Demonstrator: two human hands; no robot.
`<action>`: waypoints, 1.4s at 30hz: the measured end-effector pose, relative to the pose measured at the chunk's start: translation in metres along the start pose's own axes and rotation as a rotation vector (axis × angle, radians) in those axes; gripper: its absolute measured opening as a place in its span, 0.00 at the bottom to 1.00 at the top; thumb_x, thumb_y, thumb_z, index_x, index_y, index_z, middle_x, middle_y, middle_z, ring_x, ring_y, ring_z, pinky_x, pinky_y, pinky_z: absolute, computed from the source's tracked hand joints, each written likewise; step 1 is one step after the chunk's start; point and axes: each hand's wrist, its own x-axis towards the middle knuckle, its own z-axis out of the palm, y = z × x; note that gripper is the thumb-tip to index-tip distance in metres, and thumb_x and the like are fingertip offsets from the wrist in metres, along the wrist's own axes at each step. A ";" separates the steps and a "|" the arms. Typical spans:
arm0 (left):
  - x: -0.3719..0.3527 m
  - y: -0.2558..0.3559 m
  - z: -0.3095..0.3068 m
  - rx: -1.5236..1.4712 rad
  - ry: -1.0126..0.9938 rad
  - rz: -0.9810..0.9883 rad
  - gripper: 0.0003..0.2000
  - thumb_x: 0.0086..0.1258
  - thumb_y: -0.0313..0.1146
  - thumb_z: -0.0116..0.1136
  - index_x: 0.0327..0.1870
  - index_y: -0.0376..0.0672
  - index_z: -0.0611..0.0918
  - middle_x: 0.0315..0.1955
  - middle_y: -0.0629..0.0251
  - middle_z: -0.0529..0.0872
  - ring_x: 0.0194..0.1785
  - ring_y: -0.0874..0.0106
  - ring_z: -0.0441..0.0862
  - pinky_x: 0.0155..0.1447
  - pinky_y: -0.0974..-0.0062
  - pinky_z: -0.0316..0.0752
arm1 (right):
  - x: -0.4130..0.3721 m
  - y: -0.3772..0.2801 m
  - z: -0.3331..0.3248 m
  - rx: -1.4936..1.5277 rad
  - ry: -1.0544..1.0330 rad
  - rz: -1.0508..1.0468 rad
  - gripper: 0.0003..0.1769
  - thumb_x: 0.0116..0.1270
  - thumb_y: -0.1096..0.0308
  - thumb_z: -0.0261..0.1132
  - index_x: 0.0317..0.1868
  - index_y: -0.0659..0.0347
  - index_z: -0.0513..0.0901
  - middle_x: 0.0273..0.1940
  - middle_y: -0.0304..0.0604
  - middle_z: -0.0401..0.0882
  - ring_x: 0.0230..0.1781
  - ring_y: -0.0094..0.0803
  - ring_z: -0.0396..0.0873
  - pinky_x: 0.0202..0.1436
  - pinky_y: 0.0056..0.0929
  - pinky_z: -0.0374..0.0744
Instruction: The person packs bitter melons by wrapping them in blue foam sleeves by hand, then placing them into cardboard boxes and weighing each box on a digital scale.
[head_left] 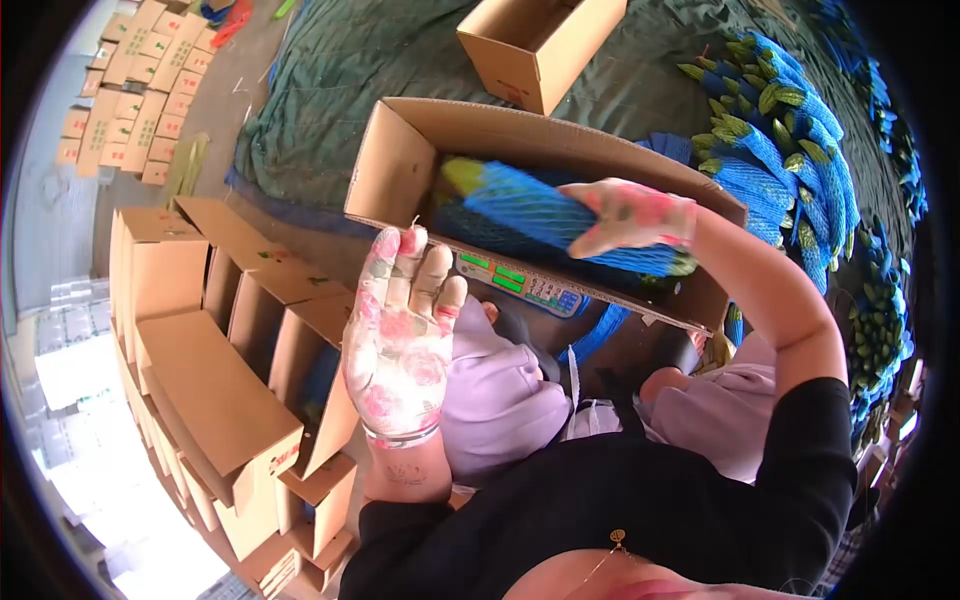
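Note:
An open cardboard box (395, 165) stands in front of me, beside a scale panel (520, 285) with green displays. My right hand (635, 215), in a patterned glove, grips a bundle wrapped in blue netting (530, 205) inside the box. The bundle has a yellow-green tip at its left end. My left hand (400, 340), in a similar stained glove, is raised palm up at the box's near left corner, its fingers apart and nothing in it.
Several open cardboard boxes (215, 385) stand at the left. Another open box (540, 60) is beyond the scale. Many blue-netted bundles (780, 170) lie on a dark green sheet (310, 110) at the right. Stacked cartons (135, 100) are at the far left.

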 end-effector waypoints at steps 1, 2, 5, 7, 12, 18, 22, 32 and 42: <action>-0.001 -0.002 0.001 0.002 -0.019 -0.028 0.27 0.74 0.40 0.48 0.70 0.35 0.65 0.68 0.54 0.68 0.68 0.58 0.67 0.67 0.59 0.65 | 0.016 -0.001 0.006 -0.102 -0.006 -0.035 0.39 0.56 0.63 0.71 0.68 0.63 0.69 0.47 0.47 0.83 0.45 0.31 0.80 0.52 0.29 0.77; 0.000 -0.003 0.001 0.001 -0.026 -0.045 0.27 0.74 0.40 0.48 0.70 0.35 0.65 0.68 0.54 0.68 0.68 0.58 0.67 0.67 0.59 0.65 | 0.034 -0.002 0.012 -0.203 -0.009 -0.065 0.39 0.56 0.61 0.70 0.68 0.62 0.68 0.47 0.50 0.83 0.44 0.34 0.82 0.51 0.30 0.77; 0.002 -0.008 0.008 -0.007 -0.043 -0.035 0.26 0.74 0.40 0.49 0.68 0.35 0.67 0.62 0.54 0.72 0.58 0.61 0.72 0.60 0.62 0.68 | 0.071 0.010 0.032 -0.587 0.185 -0.232 0.34 0.62 0.59 0.66 0.67 0.59 0.69 0.46 0.52 0.84 0.43 0.39 0.83 0.49 0.33 0.79; 0.002 -0.010 0.012 0.051 -0.062 -0.047 0.24 0.75 0.40 0.48 0.67 0.35 0.69 0.61 0.55 0.72 0.57 0.62 0.72 0.59 0.63 0.69 | 0.046 0.000 0.015 -0.481 0.135 -0.345 0.29 0.66 0.57 0.62 0.65 0.58 0.71 0.45 0.49 0.84 0.43 0.38 0.83 0.48 0.31 0.79; 0.001 -0.008 0.014 0.228 -0.181 -0.156 0.21 0.74 0.38 0.52 0.62 0.34 0.70 0.53 0.58 0.71 0.50 0.64 0.70 0.55 0.65 0.70 | -0.123 0.025 -0.077 0.257 0.391 -0.610 0.21 0.68 0.57 0.62 0.55 0.62 0.77 0.42 0.46 0.82 0.43 0.33 0.80 0.50 0.30 0.77; 0.004 -0.037 0.018 0.652 -0.528 -0.425 0.19 0.75 0.37 0.50 0.59 0.32 0.71 0.49 0.43 0.78 0.47 0.52 0.82 0.47 0.59 0.81 | -0.232 0.286 -0.040 -0.155 1.025 0.002 0.09 0.61 0.71 0.61 0.42 0.59 0.79 0.35 0.43 0.80 0.37 0.35 0.81 0.43 0.35 0.80; -0.017 -0.118 0.033 0.676 -0.443 -0.761 0.21 0.70 0.35 0.54 0.58 0.28 0.74 0.46 0.38 0.81 0.45 0.53 0.84 0.52 0.59 0.79 | -0.221 0.386 0.036 -0.707 0.690 0.673 0.16 0.59 0.72 0.60 0.49 0.55 0.77 0.46 0.48 0.80 0.50 0.43 0.80 0.52 0.40 0.78; -0.046 -0.347 0.016 0.783 -0.571 -1.285 0.28 0.68 0.38 0.62 0.66 0.34 0.69 0.56 0.53 0.78 0.55 0.64 0.80 0.64 0.66 0.71 | -0.287 0.447 0.017 -0.807 0.688 0.562 0.26 0.46 0.59 0.72 0.46 0.54 0.75 0.42 0.47 0.80 0.44 0.45 0.82 0.62 0.40 0.72; -0.014 -0.473 0.034 0.329 -0.075 -0.801 0.25 0.66 0.40 0.62 0.61 0.46 0.67 0.47 0.60 0.77 0.54 0.59 0.76 0.61 0.56 0.74 | -0.228 0.429 0.036 -0.155 1.003 0.237 0.20 0.60 0.65 0.66 0.53 0.59 0.79 0.46 0.50 0.80 0.50 0.46 0.79 0.54 0.39 0.78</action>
